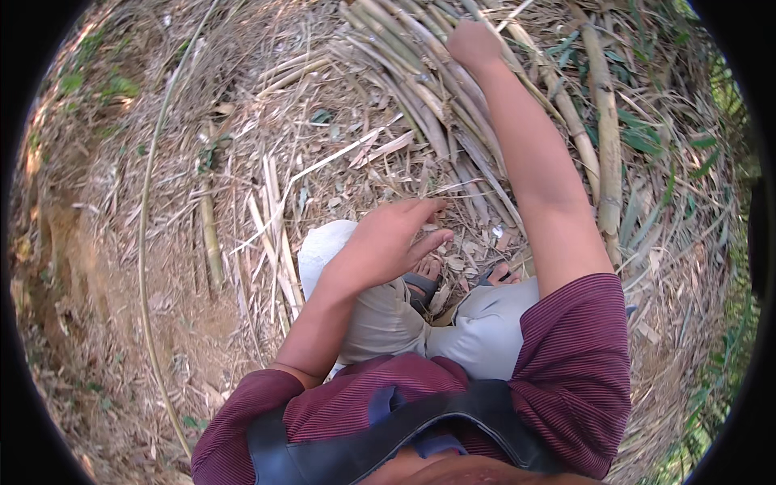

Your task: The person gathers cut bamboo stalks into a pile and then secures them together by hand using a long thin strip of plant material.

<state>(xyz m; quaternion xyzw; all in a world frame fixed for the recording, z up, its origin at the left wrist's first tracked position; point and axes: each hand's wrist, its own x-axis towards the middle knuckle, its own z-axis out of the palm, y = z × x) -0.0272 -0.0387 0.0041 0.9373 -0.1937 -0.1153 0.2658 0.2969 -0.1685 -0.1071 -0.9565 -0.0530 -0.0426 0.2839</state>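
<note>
Bamboo stalks (420, 73), grey-tan and dry, are seen bundled in a slanting sheaf at about twelve o'clock, fanning down toward the centre of the view. The right hand (475, 44) is stretched far out to the upper end of the sheaf, at roughly one o'clock, and is laid against the stalks; whether its fingers are curled round one cannot be told, since only the back of the hand is shown. The left hand (392, 242) is held near the centre, above the knee, with its fingers extended and loosely spread, gripping nothing; the fingertips are pointed toward the lower ends of the stalks at two o'clock from it. Sandalled feet (428, 279) are seen just below that hand. A long thin cane (145, 242) is curved along the nine o'clock side, over dry leaf litter (267, 137).
</note>
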